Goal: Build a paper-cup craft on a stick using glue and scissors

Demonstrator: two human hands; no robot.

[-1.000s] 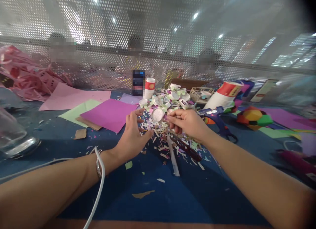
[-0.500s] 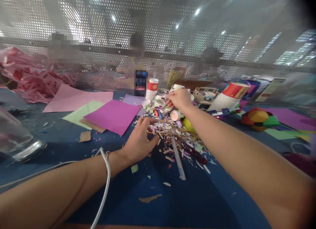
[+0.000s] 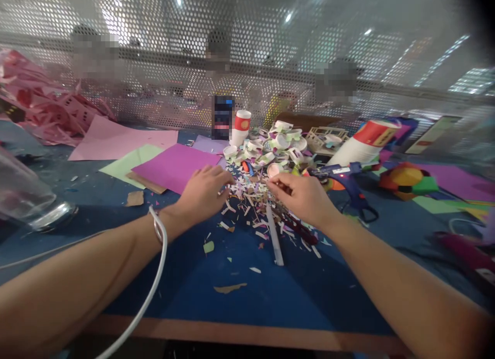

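My left hand [image 3: 203, 191] is held palm down, fingers stretched, at the edge of a purple sheet of paper [image 3: 170, 165] and the paper scraps [image 3: 251, 194]. It holds nothing I can see. My right hand [image 3: 303, 196] hovers over the same scraps, thumb and fingertips pinched together; whatever may be between them is too small to make out. Just beyond it stand a small pinkish cup [image 3: 275, 170] and a heap of white cut cup pieces [image 3: 278, 142]. A clear glue stick [image 3: 274, 238] lies below, between the hands.
A blue glue gun [image 3: 350, 183] lies right of my right hand, near stacked paper cups [image 3: 363, 142] and a colourful paper ball [image 3: 408, 183]. Another cup stack [image 3: 240, 128] and a phone [image 3: 223, 116] stand behind. A clear container [image 3: 29, 189] is at left. A white cable [image 3: 152, 292] crosses my left wrist.
My right hand has come back from the heap of cup pieces toward me, over the scraps, uncovering the heap and the glue gun. My left hand has shifted slightly left and turned palm down.
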